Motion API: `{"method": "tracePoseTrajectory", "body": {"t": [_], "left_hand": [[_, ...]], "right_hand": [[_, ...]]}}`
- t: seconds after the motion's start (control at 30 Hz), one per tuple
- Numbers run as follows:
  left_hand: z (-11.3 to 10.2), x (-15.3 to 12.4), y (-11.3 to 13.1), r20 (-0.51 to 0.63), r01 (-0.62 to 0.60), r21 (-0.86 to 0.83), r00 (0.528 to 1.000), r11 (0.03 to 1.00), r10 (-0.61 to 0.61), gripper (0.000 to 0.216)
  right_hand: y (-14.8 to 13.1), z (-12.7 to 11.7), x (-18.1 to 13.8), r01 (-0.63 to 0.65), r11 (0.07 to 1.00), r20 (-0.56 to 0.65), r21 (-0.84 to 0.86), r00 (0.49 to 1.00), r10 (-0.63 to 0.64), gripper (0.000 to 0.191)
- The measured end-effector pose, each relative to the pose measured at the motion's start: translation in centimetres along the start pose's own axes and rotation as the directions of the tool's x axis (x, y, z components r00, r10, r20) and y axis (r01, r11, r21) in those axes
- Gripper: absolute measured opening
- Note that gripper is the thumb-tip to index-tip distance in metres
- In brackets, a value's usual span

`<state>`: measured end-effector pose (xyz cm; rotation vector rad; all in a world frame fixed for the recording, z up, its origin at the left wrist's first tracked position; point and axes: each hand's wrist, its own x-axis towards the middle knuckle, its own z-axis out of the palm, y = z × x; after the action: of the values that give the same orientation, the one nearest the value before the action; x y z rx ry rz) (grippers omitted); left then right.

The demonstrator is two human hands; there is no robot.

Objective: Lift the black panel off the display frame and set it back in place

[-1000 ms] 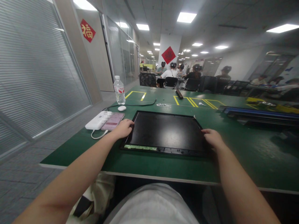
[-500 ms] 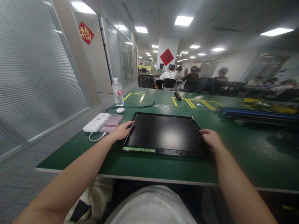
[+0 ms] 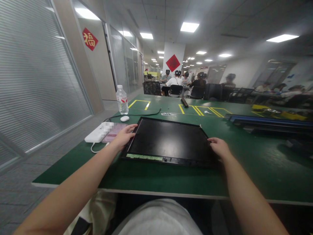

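A black LCD screen panel (image 3: 171, 138) lies on the green table in front of me, a pale green strip along its lower left edge. Beside its left edge is my left hand (image 3: 124, 136), fingers apart and fingertips at the frame; whether they touch it I cannot tell. The right edge is pinched between thumb and fingers of my right hand (image 3: 219, 147). Part of the lower right corner is dark and hard to make out.
Left of the panel are a white power bank (image 3: 97, 133) with a cable, a phone (image 3: 114, 130), a white oval object (image 3: 124, 118) and a water bottle (image 3: 122, 100). Long dark blue-edged parts (image 3: 266, 122) lie at the right. Several people sit at tables farther back.
My left hand has eased off the panel's left edge and its fingers have spread. My right hand stays at the right edge. The view has shifted slightly.
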<state>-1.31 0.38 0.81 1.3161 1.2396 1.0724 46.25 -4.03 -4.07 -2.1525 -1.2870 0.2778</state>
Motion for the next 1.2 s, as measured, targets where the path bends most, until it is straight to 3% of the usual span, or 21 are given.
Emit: {"method": "tracePoseTrajectory", "body": {"t": [0.17,0.47,0.7,1.03,1.2], "left_hand": [[0.0,0.2,-0.1,-0.048,0.069,-0.075,0.996,0.995,-0.072,0.055],[0.5,-0.2,0.4,0.065,0.279,-0.303,0.96,0.911,-0.273,0.093],[0.7,-0.6,0.7,0.126,0.293,-0.358,0.956,0.887,-0.265,0.08],[0.6,-0.1,0.0,0.092,0.16,-0.377,0.987,0.912,-0.135,0.063],[0.5,-0.1,-0.1,0.092,0.162,-0.383,0.986,0.909,-0.137,0.065]], "right_hand": [[0.0,0.0,0.0,0.009,1.0,0.002,-0.009,1.0,-0.009,0.039],[0.5,0.4,0.5,-0.001,1.0,-0.007,0.006,1.0,0.001,0.038],[1.3,0.8,1.1,0.014,1.0,-0.008,0.027,1.0,-0.014,0.036],[0.7,0.2,0.7,0.022,1.0,0.015,-0.009,1.0,-0.022,0.039],[0.6,0.2,0.7,0.016,1.0,0.019,0.007,1.0,-0.016,0.039]]}}
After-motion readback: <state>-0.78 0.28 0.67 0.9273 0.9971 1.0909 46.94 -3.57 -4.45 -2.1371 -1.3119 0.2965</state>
